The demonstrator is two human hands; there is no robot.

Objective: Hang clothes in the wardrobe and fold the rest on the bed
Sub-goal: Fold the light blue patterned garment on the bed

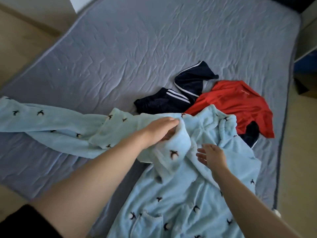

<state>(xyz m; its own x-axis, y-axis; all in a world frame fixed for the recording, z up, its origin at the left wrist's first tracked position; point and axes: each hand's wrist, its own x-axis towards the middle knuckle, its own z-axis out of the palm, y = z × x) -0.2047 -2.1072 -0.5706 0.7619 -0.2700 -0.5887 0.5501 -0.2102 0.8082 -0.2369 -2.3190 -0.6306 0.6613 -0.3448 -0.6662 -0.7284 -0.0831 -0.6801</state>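
Two bare hands work over a light blue fleece garment printed with small dark birds, spread across the near side of the bed. The right hand is over its middle, fingers spread and loose, holding nothing. The left hand grips a bunched fold of the fleece. Beyond lie a navy white-striped track garment and a red shirt, touching.
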